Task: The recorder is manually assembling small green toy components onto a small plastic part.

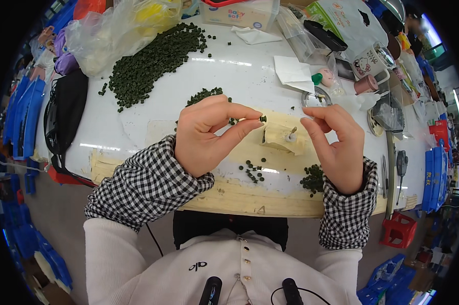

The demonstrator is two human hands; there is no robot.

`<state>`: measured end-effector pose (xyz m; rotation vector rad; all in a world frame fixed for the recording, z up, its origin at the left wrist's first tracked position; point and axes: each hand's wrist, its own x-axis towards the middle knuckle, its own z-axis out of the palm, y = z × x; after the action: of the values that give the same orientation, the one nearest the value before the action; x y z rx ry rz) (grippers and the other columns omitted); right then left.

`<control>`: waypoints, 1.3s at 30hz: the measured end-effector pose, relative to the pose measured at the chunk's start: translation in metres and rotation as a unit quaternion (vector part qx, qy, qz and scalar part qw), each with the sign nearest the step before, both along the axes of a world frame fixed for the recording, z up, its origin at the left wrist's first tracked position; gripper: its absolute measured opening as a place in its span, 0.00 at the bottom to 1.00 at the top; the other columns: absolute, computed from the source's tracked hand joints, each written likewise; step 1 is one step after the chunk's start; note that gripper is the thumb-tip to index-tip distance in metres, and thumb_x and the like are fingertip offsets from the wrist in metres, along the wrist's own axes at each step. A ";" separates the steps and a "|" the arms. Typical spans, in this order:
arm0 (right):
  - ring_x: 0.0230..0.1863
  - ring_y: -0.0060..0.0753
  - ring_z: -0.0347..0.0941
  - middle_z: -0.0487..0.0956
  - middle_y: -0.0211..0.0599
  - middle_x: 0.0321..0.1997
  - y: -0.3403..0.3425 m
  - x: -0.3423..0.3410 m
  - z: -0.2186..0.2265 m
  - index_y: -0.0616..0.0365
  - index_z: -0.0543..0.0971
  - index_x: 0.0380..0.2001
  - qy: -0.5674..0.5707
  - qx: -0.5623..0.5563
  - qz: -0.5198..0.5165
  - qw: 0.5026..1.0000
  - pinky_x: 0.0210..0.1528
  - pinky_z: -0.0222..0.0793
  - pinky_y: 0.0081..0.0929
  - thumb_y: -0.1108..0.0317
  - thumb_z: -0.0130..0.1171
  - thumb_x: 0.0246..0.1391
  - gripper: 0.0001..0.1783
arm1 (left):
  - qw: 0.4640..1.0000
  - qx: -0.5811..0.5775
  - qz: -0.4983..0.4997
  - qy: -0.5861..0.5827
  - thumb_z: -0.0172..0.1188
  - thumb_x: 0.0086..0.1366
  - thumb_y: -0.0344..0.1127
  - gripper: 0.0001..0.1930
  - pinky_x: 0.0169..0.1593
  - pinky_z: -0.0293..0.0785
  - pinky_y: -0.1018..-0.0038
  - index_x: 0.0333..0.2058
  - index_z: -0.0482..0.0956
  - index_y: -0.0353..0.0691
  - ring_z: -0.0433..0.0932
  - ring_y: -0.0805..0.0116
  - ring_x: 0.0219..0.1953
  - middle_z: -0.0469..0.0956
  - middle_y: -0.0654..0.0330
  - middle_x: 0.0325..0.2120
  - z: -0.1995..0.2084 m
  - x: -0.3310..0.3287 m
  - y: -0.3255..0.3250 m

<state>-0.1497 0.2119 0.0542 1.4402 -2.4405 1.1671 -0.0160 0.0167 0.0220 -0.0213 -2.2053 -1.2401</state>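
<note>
Over the middle of the table, my left hand [209, 133] pinches a small dark green round piece [263, 119] between thumb and forefinger. Just beyond those fingertips sits a block wrapped in cream tape [281, 140], with a short pin [292, 132] standing up from it. On the block's other side is my right hand [338, 137], its thumb and forefinger slightly apart and nothing visible between them. Several loose green pieces [252, 173] lie in front of the block. A small pile of green pieces [313, 179] is partly hidden by my right hand, another [205, 95] by my left.
A large heap of green pieces [153, 66] spreads at the far left beside plastic bags [102, 43]. Beyond the block are a white paper [294, 72], a round clear dish [316, 98] and a mug [373, 60]. A black pouch [69, 109] lies at the left edge.
</note>
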 end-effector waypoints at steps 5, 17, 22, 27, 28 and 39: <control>0.24 0.32 0.69 0.73 0.35 0.22 -0.002 0.000 -0.011 0.61 0.80 0.27 -0.015 0.038 0.028 0.999 0.26 0.64 0.26 0.73 0.65 0.46 0.05 | 1.000 -0.001 -0.008 -0.008 0.68 0.52 0.24 0.10 0.23 0.50 0.82 0.35 0.83 0.37 0.54 0.83 0.18 0.58 0.72 0.15 -0.003 0.001 0.001; 0.30 0.29 0.71 0.77 0.37 0.29 0.014 0.017 0.010 0.66 0.77 0.31 0.021 -0.212 0.003 0.977 0.34 0.66 0.22 0.76 0.60 0.53 0.04 | 0.996 0.013 -0.084 -0.035 0.68 0.53 0.26 0.09 0.22 0.49 0.81 0.35 0.83 0.39 0.53 0.81 0.17 0.59 0.71 0.14 -0.001 0.000 0.004; 0.31 0.30 0.76 0.77 0.39 0.34 -0.001 0.023 -0.014 0.65 0.74 0.34 -0.097 -0.185 0.117 0.971 0.35 0.71 0.21 0.74 0.56 0.58 0.05 | 0.988 0.000 -0.135 -0.074 0.68 0.53 0.26 0.08 0.22 0.50 0.80 0.34 0.83 0.40 0.54 0.81 0.17 0.63 0.70 0.15 -0.002 0.000 0.005; 0.30 0.30 0.77 0.77 0.39 0.34 -0.003 0.027 -0.018 0.64 0.73 0.34 -0.125 -0.169 0.134 0.968 0.34 0.74 0.20 0.73 0.55 0.58 0.05 | 0.987 -0.010 -0.143 -0.078 0.67 0.53 0.27 0.08 0.22 0.50 0.79 0.33 0.83 0.40 0.55 0.80 0.17 0.64 0.69 0.14 -0.001 0.000 0.006; 0.30 0.30 0.77 0.77 0.38 0.34 -0.003 0.027 -0.019 0.64 0.73 0.34 -0.128 -0.173 0.136 0.967 0.34 0.74 0.20 0.73 0.56 0.58 0.05 | 0.986 -0.009 -0.144 -0.079 0.68 0.53 0.27 0.07 0.22 0.50 0.79 0.33 0.83 0.40 0.55 0.80 0.17 0.65 0.69 0.14 -0.001 0.000 0.007; 0.30 0.31 0.77 0.77 0.37 0.33 -0.004 0.028 -0.020 0.64 0.74 0.34 -0.113 -0.166 0.142 0.969 0.33 0.73 0.20 0.73 0.57 0.57 0.05 | 0.987 -0.007 -0.145 -0.075 0.68 0.53 0.27 0.08 0.22 0.50 0.79 0.33 0.83 0.40 0.56 0.80 0.17 0.65 0.69 0.15 -0.002 0.000 0.006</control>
<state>-0.1221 0.2081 0.0339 1.6607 -2.0670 1.7907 -0.0155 0.0228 0.0196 -0.2723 -2.4052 -1.4217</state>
